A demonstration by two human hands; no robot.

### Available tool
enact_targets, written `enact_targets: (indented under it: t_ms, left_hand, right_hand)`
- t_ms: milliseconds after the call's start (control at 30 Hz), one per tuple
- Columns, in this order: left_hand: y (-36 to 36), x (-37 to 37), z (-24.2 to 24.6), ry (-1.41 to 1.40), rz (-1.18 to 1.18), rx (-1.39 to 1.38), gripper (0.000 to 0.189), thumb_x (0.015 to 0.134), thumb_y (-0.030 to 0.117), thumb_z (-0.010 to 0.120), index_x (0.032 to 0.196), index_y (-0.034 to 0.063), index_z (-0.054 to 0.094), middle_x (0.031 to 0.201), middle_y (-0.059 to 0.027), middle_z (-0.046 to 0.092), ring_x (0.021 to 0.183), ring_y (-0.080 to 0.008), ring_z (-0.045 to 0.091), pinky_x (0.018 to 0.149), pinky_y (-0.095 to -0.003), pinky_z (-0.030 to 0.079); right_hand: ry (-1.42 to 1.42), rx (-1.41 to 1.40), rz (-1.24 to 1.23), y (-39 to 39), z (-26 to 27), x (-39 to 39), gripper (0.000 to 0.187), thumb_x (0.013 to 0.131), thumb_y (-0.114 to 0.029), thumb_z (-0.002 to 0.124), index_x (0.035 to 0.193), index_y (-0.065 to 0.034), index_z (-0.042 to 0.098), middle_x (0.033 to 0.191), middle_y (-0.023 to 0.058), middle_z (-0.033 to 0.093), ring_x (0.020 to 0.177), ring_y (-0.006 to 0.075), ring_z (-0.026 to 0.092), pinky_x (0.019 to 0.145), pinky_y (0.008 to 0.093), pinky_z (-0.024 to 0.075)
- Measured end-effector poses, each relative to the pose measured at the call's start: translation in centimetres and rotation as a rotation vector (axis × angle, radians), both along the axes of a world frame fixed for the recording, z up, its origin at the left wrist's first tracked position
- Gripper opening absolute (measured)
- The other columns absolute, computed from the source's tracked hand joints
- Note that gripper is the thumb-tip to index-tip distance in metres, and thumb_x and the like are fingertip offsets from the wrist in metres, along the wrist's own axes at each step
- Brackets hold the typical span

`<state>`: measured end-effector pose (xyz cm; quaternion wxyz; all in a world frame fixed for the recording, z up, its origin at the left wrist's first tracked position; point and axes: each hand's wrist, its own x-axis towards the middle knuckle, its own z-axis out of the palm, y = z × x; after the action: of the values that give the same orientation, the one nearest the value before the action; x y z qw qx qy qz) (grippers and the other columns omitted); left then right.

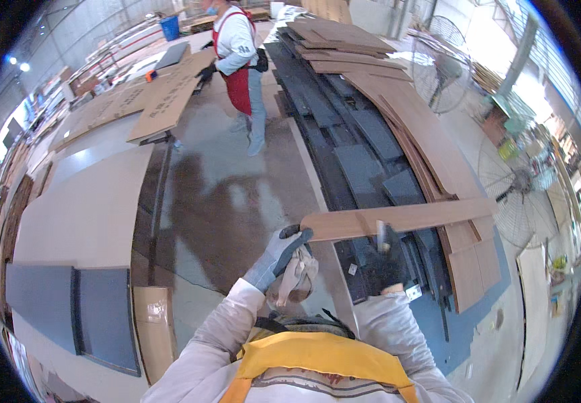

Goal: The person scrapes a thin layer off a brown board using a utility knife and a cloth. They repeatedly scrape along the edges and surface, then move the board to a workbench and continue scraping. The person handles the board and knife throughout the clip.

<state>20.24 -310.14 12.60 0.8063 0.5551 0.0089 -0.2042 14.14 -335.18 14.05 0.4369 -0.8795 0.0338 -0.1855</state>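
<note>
A long brown wood-toned board (pixel 421 216) with a rounded left end lies crosswise before me, over the stacked panels. My left hand (pixel 283 249), in a grey and black glove, grips its rounded end and also has a pale crumpled cloth (pixel 298 274) hanging from it. My right hand (pixel 388 259), in a black glove, is blurred just below the board's lower edge; a small light-coloured object (pixel 382 237) shows upright at its fingers, against the board. What that object is cannot be made out.
Dark panels (pixel 361 171) and brown boards (pixel 411 106) are piled ahead and right. Large fans (pixel 519 181) stand at the right. A co-worker (pixel 237 55) handles a cardboard sheet (pixel 169 101) ahead left. Grey panels (pixel 104 312) lie on a pale table (pixel 84 216) at left.
</note>
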Motion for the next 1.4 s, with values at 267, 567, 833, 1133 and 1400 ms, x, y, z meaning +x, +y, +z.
enact_targets:
  t_ms: [267,567,833,1133,1400]
  left_hand:
    - [-1.0,-2.4,1.6,0.057,0.079,0.082,0.031,0.083,0.022,0.066,0.104,-0.0002,0.060,0.080,-0.0008,0.060,0.068,-0.0080,0.053,0.060,-0.0230,0.045]
    - [3.0,-9.8,-0.7,-0.046,0.352,0.023,0.023,0.083,0.019,0.063,0.097,-0.0004,0.061,0.079,-0.0023,0.060,0.072,-0.0099,0.055,0.066,-0.0242,0.045]
    - [17.6,-22.9,-2.8,-0.096,0.898,0.253,0.025,0.082,0.020,0.062,0.097,0.0001,0.060,0.080,-0.0056,0.061,0.065,-0.0134,0.058,0.059,-0.0264,0.048]
    - [32.4,-45.5,-4.7,-0.181,1.446,-0.038,0.021,0.086,0.016,0.057,0.099,0.0006,0.062,0.086,-0.0045,0.063,0.075,-0.0133,0.058,0.068,-0.0260,0.048]
    - [39.1,-62.9,-8.9,0.055,1.706,-0.076,0.014,0.085,0.021,0.059,0.081,0.0078,0.059,0.070,0.0006,0.056,0.061,-0.0107,0.053,0.055,-0.0238,0.042]
  right_hand:
    - [-0.159,0.722,-0.283,-14.7,-5.0,4.1,0.042,0.083,-0.014,0.061,0.123,-0.0075,0.051,0.116,0.0115,0.052,0.098,0.0204,0.052,0.083,0.0346,0.0451]
    - [-0.252,0.799,-0.249,-8.3,-4.6,3.5,0.028,0.086,-0.016,0.061,0.109,-0.0025,0.055,0.104,0.0076,0.058,0.091,0.0180,0.056,0.078,0.0310,0.0496]
    - [0.066,0.758,0.384,9.6,2.4,1.2,0.023,0.083,-0.012,0.063,0.104,-0.0054,0.057,0.088,0.0044,0.060,0.063,0.0137,0.056,0.050,0.0242,0.0445]
    - [0.414,0.749,0.818,41.3,-3.3,-7.0,0.015,0.084,-0.017,0.062,0.098,-0.0133,0.059,0.077,-0.0008,0.059,0.052,0.0121,0.054,0.040,0.0251,0.0366]
    - [0.022,-0.104,1.295,64.1,-14.4,-18.0,0.026,0.088,-0.033,0.054,0.094,-0.0094,0.061,0.085,0.0055,0.064,0.069,0.0181,0.062,0.062,0.0332,0.0488]
